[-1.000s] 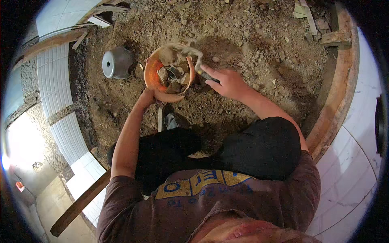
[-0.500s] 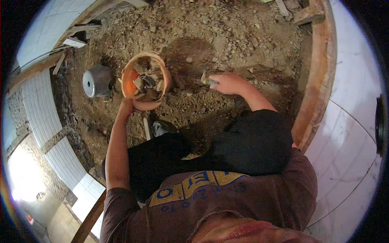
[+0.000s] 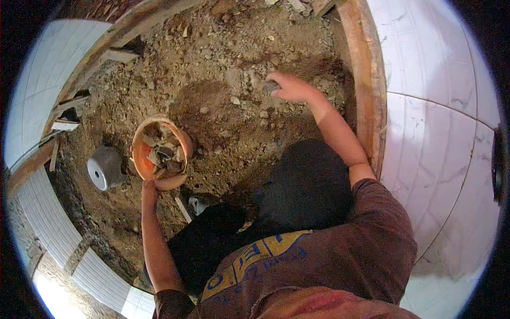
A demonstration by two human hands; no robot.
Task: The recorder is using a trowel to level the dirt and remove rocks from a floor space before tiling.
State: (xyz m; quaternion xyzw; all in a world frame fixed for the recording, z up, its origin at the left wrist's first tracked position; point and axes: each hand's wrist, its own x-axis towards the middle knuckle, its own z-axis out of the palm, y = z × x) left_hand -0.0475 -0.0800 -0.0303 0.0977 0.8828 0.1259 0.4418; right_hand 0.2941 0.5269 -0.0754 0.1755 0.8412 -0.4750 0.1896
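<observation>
At the left stands an orange bucket (image 3: 187,143), tilted toward me and partly filled with broken stones and rubble (image 3: 164,154). My left hand (image 3: 150,187) grips its near rim; some of the fingers are hidden. My right hand (image 3: 291,87) reaches far out over the dirt floor (image 3: 207,106), closed round a small grey object (image 3: 271,86). Its kind is hard to make out, as the hand covers most of it. Loose stones and soil lie beneath that hand.
An upturned metal pot (image 3: 105,167) lies left of the bucket. A wooden beam (image 3: 366,80) edges the pit at right, with white marbled tiles (image 3: 425,159) beyond. Another beam (image 3: 101,58) runs along the far left. Near my shoe (image 3: 199,206) lies a wooden strip (image 3: 184,209).
My right hand has reached farther away over the soil, the arm straighter. My view has shifted, so the bucket appears lower and farther left. My left hand still grips its rim.
</observation>
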